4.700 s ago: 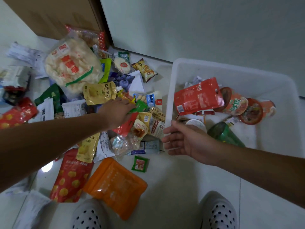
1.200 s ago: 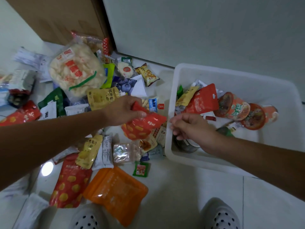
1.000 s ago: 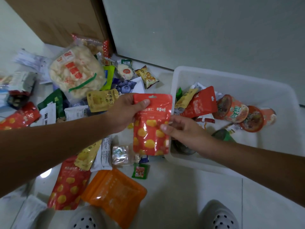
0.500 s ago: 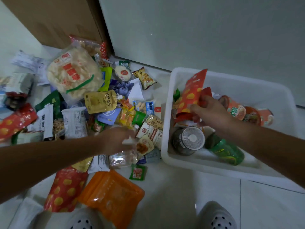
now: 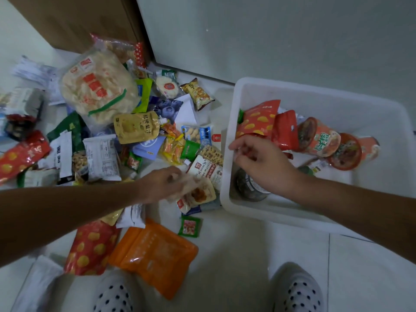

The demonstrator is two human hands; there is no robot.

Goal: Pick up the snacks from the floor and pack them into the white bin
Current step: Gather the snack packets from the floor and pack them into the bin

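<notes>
A plain, pale grey-green wall fills the upper right, matt and unmarked apart from a few faint specks. At the top left stands a brown wooden panel with a visible grain; its dark edge runs down to the floor just beside the wall's left end. The floor is laid with large, pale, slightly glossy tiles. A thin grout line runs toward the bottom edge at the lower right. The light is dim and even, with soft shadows and a cool grey cast.
</notes>
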